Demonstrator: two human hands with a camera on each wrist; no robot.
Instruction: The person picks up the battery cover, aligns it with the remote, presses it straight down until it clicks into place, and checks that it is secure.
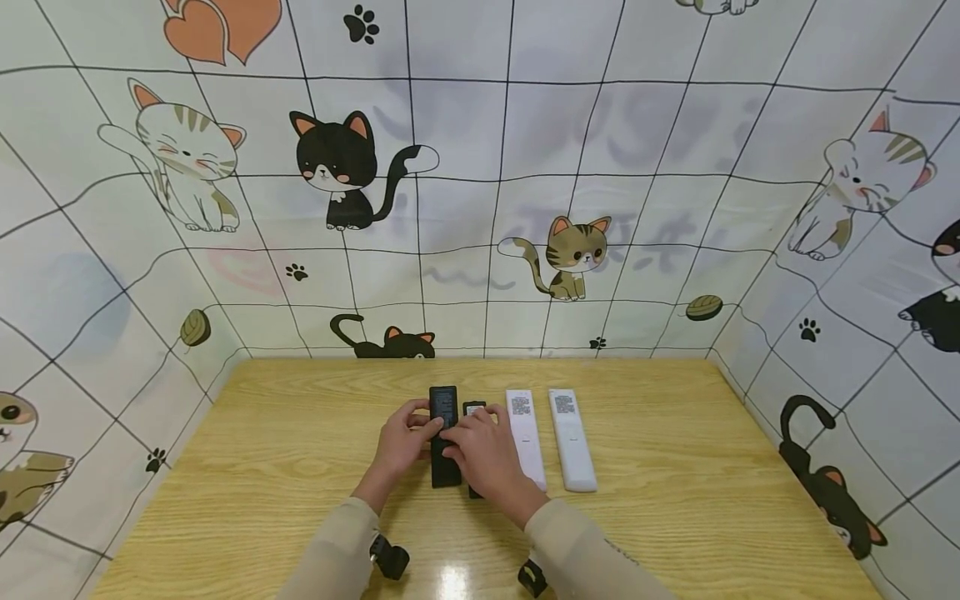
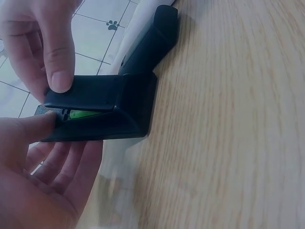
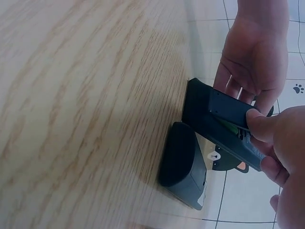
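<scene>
A black remote control (image 1: 446,473) lies face down on the table, its far end toward the wall. My left hand (image 1: 400,443) grips its left side, with the thumb on top and fingers along the edge. The battery cover (image 2: 90,93) stands tilted, raised at one end, and a green battery (image 2: 82,114) shows in the gap below. My right hand (image 1: 487,447) pinches the raised end of this cover, thumb on its outer face. Under the right hand, partly hidden, is a smaller black remote (image 3: 183,164) beside the first.
Two white remotes lie to the right, the nearer one (image 1: 527,437) close by the right hand and the other (image 1: 573,442) farther out. Both show printed labels. The wooden table (image 1: 675,467) meets cat-patterned cloth walls (image 1: 465,208) at the back and sides.
</scene>
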